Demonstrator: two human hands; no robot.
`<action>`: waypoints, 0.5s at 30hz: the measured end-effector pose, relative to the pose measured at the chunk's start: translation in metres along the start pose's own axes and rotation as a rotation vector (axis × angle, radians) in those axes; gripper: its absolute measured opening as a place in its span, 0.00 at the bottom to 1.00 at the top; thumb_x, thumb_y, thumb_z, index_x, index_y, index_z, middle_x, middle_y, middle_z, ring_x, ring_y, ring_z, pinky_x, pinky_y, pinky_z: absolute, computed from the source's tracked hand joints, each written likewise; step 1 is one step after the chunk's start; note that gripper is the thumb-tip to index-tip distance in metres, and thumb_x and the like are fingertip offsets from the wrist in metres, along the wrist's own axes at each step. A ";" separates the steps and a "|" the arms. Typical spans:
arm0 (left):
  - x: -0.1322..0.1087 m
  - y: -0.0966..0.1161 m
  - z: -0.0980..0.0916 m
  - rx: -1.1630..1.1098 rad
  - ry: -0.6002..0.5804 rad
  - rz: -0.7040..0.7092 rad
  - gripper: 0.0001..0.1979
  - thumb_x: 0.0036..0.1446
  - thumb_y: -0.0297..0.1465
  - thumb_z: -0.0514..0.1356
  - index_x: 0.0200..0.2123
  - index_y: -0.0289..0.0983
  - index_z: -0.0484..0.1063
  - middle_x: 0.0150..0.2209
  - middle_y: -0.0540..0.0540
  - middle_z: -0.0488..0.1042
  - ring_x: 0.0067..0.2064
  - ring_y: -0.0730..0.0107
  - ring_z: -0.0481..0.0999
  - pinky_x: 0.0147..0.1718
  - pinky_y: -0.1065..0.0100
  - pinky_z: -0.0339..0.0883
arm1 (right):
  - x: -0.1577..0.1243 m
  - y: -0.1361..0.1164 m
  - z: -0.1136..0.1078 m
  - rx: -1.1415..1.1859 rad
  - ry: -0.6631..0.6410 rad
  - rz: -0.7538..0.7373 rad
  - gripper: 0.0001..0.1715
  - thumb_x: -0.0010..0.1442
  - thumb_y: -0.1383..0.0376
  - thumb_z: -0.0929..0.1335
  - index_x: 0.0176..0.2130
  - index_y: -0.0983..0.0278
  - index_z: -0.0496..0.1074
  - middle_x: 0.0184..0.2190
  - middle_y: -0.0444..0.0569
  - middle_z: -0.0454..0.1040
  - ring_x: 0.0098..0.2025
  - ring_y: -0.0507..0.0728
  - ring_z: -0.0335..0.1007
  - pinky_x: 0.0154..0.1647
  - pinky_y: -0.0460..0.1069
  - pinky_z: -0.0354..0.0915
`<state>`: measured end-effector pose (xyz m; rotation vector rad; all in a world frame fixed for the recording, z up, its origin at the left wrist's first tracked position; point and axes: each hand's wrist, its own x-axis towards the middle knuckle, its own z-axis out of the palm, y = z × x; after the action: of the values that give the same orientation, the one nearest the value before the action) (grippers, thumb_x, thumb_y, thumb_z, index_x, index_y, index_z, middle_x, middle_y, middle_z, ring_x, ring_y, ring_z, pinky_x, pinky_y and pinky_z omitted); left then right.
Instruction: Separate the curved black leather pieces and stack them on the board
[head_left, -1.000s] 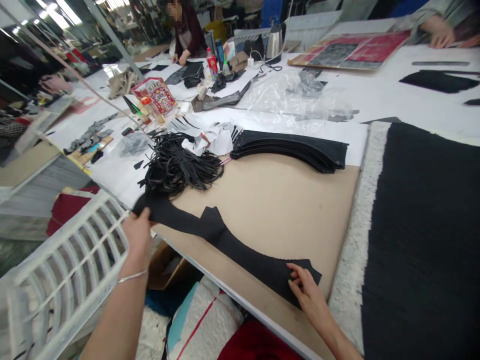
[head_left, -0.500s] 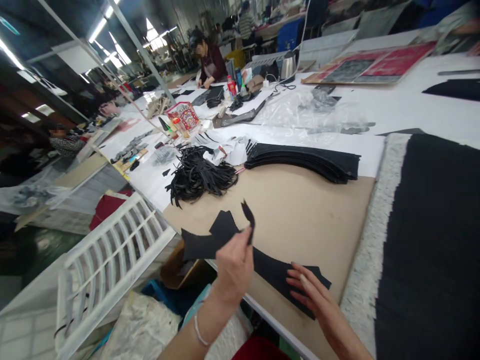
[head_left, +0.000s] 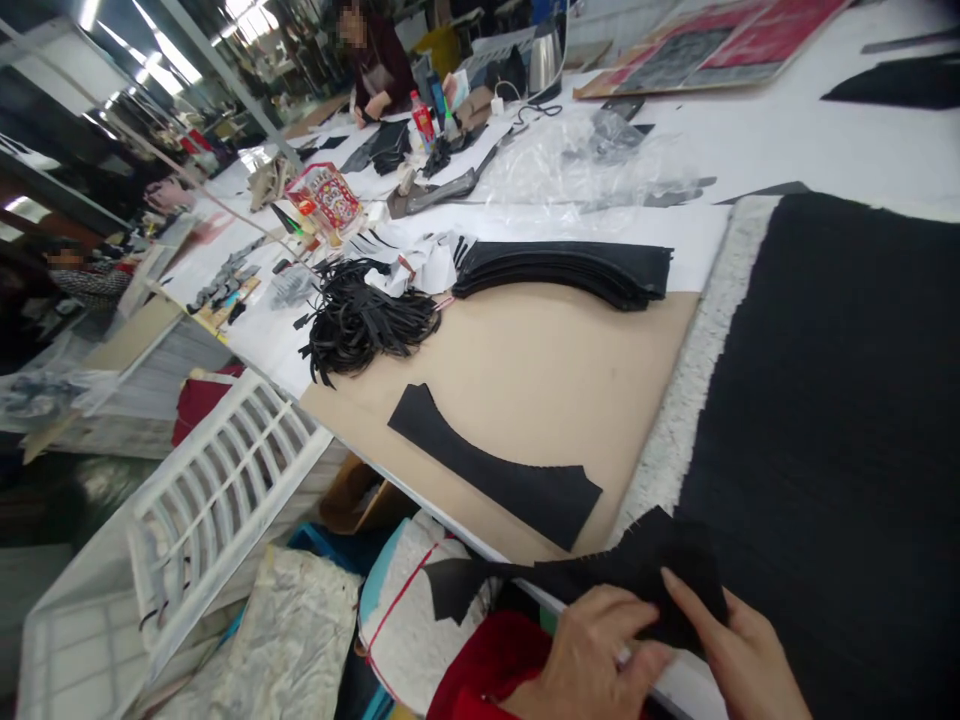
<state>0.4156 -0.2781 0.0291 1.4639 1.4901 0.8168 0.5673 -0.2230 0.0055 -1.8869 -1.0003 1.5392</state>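
Note:
A curved black leather-like piece (head_left: 622, 565) is held near the table's front edge, one end hanging past the edge. My right hand (head_left: 750, 645) grips its right end, with the thumb on top and the other fingers hidden beneath. Close beside it, my left hand (head_left: 600, 650) has bent fingers pressed together on the piece's lower edge. A second curved black piece (head_left: 495, 465) lies flat on the brown board (head_left: 555, 370), apart from both hands.
At the back of the board sit a stack of curved black pieces (head_left: 562, 272) and a heap of black strips (head_left: 364, 320). A large black sheet (head_left: 840, 400) covers the right side. A white slatted rack (head_left: 217, 490) stands at left. Across the table, a person (head_left: 379, 70) works.
Both hands have moved right and toward me, now together on one black piece lifted off the board. The short strip is no longer visible in my left hand. The view has shifted.

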 end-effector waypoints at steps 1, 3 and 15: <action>-0.001 0.001 -0.006 -0.051 0.067 -0.107 0.11 0.57 0.32 0.60 0.44 0.40 0.75 0.45 0.42 0.77 0.47 0.62 0.75 0.49 0.63 0.70 | -0.003 0.000 -0.008 -0.013 -0.010 0.001 0.34 0.42 0.40 0.72 0.35 0.65 0.78 0.36 0.54 0.78 0.43 0.69 0.73 0.48 0.57 0.71; 0.006 -0.001 -0.022 -0.103 0.138 -0.300 0.19 0.53 0.32 0.65 0.49 0.41 0.72 0.50 0.43 0.74 0.52 0.62 0.72 0.54 0.62 0.66 | -0.010 -0.010 -0.020 -0.026 -0.105 -0.013 0.34 0.43 0.40 0.72 0.36 0.65 0.79 0.38 0.53 0.78 0.45 0.69 0.73 0.52 0.58 0.69; 0.067 -0.015 0.000 -0.522 -0.936 -0.575 0.22 0.31 0.40 0.74 0.29 0.34 0.75 0.30 0.52 0.74 0.31 0.73 0.69 0.36 0.69 0.65 | -0.035 -0.017 -0.153 0.166 0.047 -0.036 0.26 0.39 0.48 0.76 0.34 0.63 0.80 0.37 0.55 0.78 0.43 0.69 0.74 0.48 0.58 0.71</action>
<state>0.4136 -0.2130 0.0069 0.7542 0.7964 0.0840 0.7090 -0.2308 0.0751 -1.7726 -0.8534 1.5016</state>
